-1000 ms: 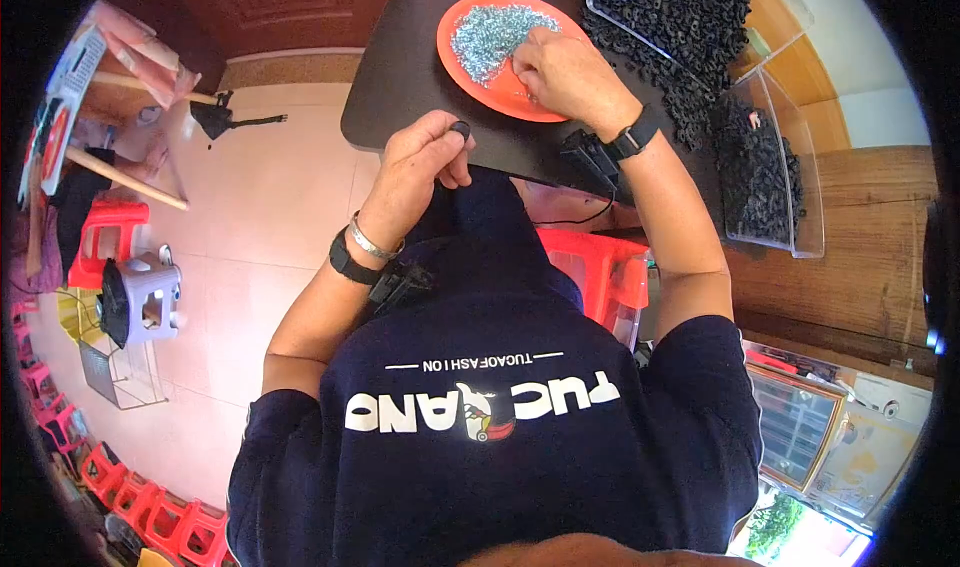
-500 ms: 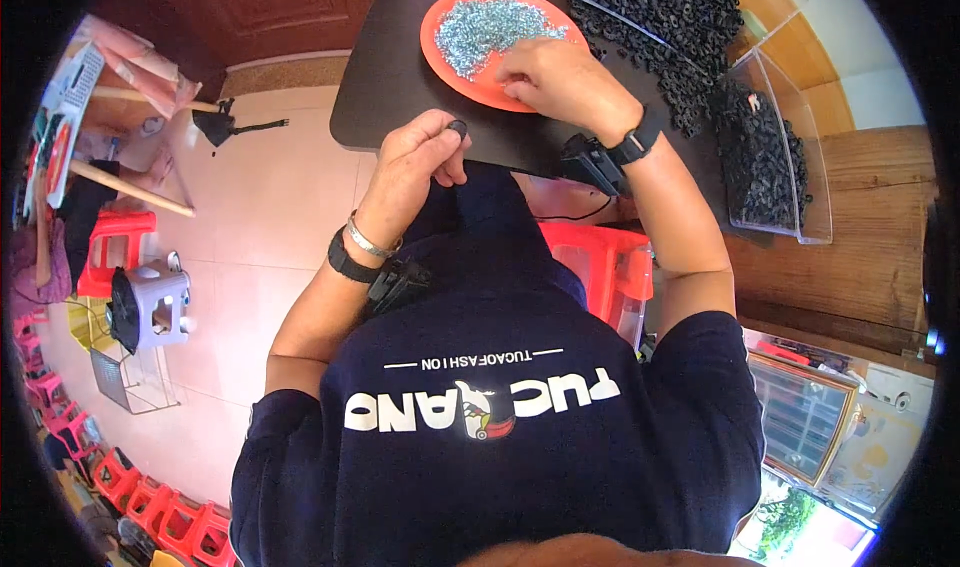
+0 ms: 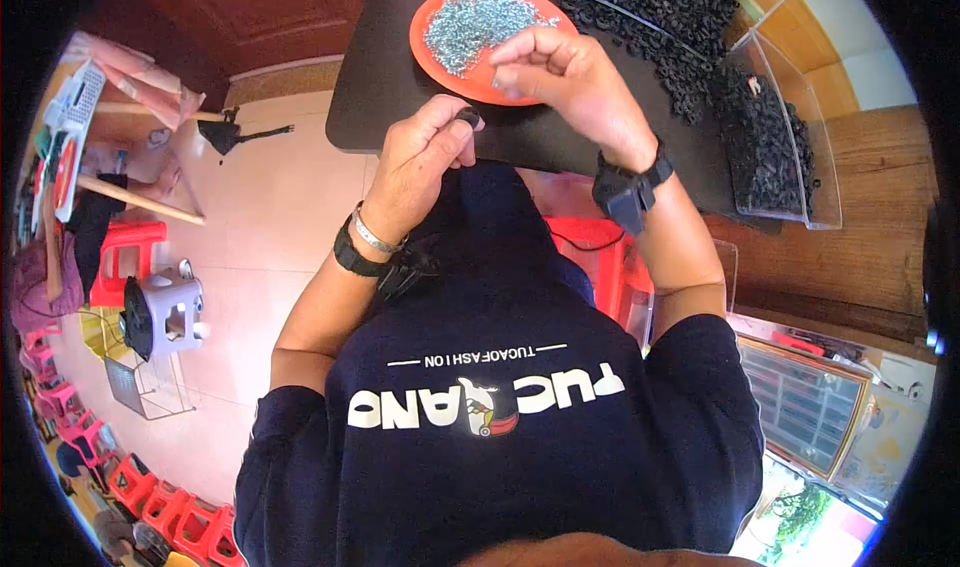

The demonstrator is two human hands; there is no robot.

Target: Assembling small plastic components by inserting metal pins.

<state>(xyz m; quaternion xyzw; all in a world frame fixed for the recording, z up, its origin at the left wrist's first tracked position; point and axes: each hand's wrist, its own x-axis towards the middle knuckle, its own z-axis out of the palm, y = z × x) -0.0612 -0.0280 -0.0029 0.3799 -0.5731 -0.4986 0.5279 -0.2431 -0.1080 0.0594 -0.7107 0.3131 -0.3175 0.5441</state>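
My left hand (image 3: 425, 152) is closed in front of the table edge, with a small black plastic part (image 3: 468, 117) between thumb and forefinger. Over the near right side of a round orange plate (image 3: 422, 55) is my right hand (image 3: 570, 82), its thumb and fingers bent into a pinch. A tiny glint shows at its fingertips, probably a small silvery metal piece, though blur hides its shape. Many such silvery metal pieces (image 3: 475, 29), which look like small screws, lie heaped on the plate.
The dark table (image 3: 375, 87) also bears a large spread of black parts (image 3: 685, 77) at the right. A clear plastic bin (image 3: 825, 182) holds more of them near the right edge. Below the table stands a red stool (image 3: 605, 267); a grey-white stool (image 3: 175, 312) is on the floor at left.
My right hand has lifted back from the metal pieces and turned, its pinched fingers now more in view. My left hand has shifted slightly right, still holding the black part.
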